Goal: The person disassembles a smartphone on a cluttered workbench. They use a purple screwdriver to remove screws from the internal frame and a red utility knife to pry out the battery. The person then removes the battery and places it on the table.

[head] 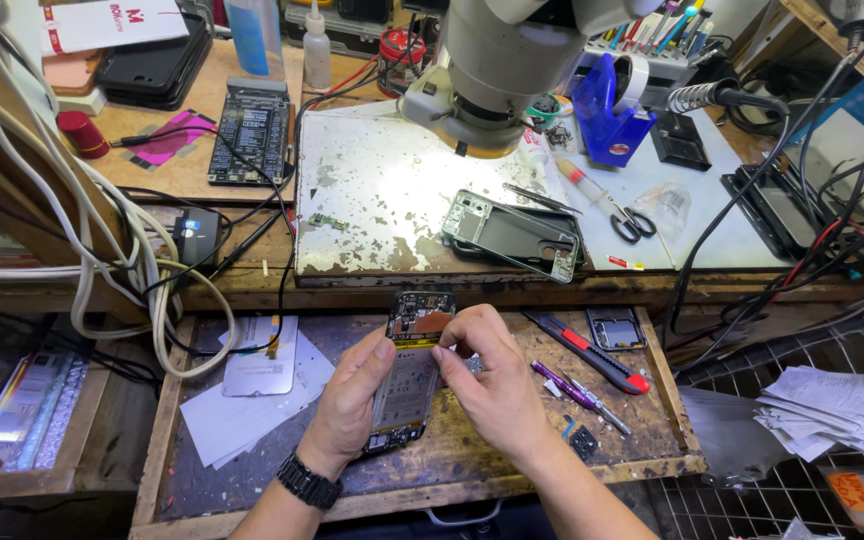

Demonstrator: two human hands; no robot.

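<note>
My left hand (pixel 349 398) grips the left edge of an opened smartphone (pixel 410 370) with its back cover off, held over the open wooden drawer (pixel 672 400). Circuit board and battery are exposed. My right hand (pixel 487 375) pinches a small part at the phone's right edge near the top; the part itself is hidden by my fingers. A black watch sits on my left wrist.
A phone frame (pixel 512 232) lies on the worn white mat (pixel 372 190) under a microscope head (pixel 497 70). In the drawer lie a red utility knife (pixel 592 352), purple screwdriver (pixel 577 392), a metal plate (pixel 262 360) and papers. Scissors (pixel 630 222), cables (pixel 102 250), tape dispenser (pixel 612 110).
</note>
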